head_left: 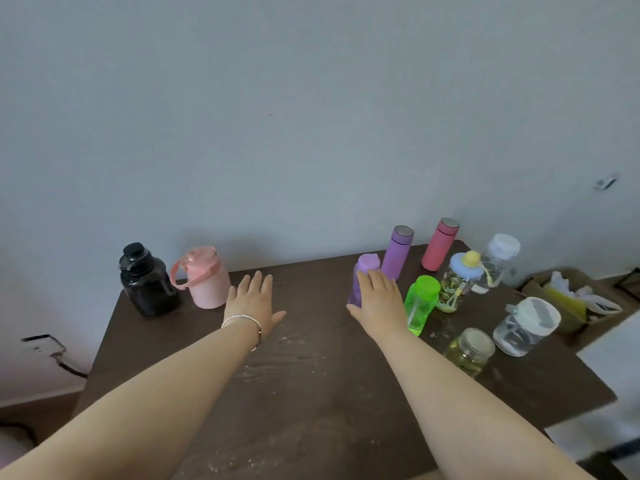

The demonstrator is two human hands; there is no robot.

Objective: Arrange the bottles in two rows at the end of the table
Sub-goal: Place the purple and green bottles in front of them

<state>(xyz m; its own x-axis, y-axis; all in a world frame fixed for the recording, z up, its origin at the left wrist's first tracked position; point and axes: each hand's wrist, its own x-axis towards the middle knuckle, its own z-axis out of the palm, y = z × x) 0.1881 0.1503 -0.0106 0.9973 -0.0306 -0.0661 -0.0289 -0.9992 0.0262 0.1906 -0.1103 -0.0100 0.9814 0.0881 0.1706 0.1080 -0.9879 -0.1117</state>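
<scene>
My right hand (379, 299) is wrapped around a translucent purple bottle (362, 277) standing on the dark table (294, 375). My left hand (254, 299) hovers flat with fingers spread, holding nothing, just right of a pink jug (204, 280) and a black jug (147, 282) at the table's far left. Behind the purple bottle stand a purple flask (400, 252) and a pink flask (440, 245). A green bottle (420, 303) stands right of my right hand.
On the right side of the table stand a patterned bottle with a blue and yellow lid (457, 282), a clear bottle with a white cap (500, 259), a clear jug with a grey lid (526, 327) and a glass jar (471, 351). A box of cloths (571, 299) sits beyond the right edge.
</scene>
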